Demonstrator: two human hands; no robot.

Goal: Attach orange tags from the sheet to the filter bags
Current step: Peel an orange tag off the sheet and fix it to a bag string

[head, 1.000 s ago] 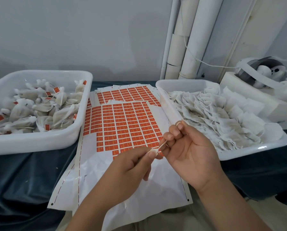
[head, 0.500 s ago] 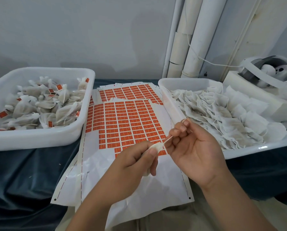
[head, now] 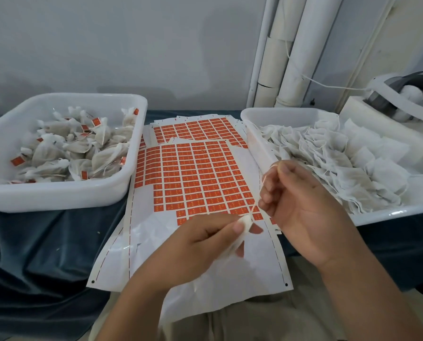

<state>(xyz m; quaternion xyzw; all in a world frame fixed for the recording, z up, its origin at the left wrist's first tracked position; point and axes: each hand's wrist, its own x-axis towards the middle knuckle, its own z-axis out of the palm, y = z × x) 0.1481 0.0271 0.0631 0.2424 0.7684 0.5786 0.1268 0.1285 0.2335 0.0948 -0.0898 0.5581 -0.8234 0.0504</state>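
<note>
On a dark blue cloth-covered table [head: 45, 254] against a pale wall [head: 131, 45] with white pipes [head: 291, 57], the sheet of orange tags [head: 193, 178] lies between two tubs. The left white plastic tub [head: 58, 195] holds tagged filter bags [head: 82, 148], the right white tub [head: 279, 115] holds untagged flat ones [head: 340, 168]. Left hand [head: 193, 249] pinches a small white filter bag [head: 245, 223] over the sheet's near part; right hand [head: 304, 210], fingers curled round its thin string [head: 257, 200], has lifted since 0.5 s ago, so more string shows.
</note>
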